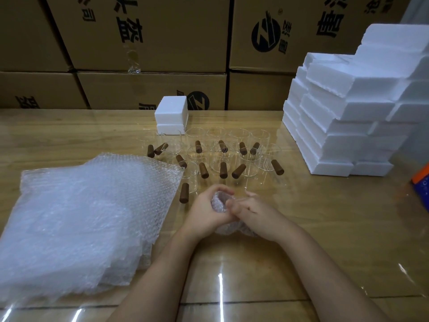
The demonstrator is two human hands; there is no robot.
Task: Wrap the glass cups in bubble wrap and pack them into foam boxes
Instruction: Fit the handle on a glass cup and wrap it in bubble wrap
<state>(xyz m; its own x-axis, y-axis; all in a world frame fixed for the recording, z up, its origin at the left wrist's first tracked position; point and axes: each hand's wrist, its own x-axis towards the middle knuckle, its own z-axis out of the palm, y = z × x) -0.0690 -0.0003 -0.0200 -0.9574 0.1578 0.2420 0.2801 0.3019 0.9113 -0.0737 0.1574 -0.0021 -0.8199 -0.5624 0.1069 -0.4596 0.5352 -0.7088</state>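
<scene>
Sheets of bubble wrap lie in a big pile at nine o'clock from your hands, on the shiny wooden table. Your left hand is just past the pile, with its fingers curled round a small bundle of bubble wrap. The bundle sits between both your hands, low over the table, right in front of you. A bit of brown shows in its open top, but the glass inside is too hidden to make out. Your right hand touches the left one and holds the bundle from the three o'clock side, with its thumb and fingers pinching the wrap near the top. At twelve o'clock from your hands stand the bare glass cups, close together in rows, each with a brown wooden handle. One small foam box sits behind them, and brown cardboard boxes make a wall past the table. At two o'clock is a tall stack of white foam boxes. At three o'clock an orange and blue thing is cut off by the edge.
</scene>
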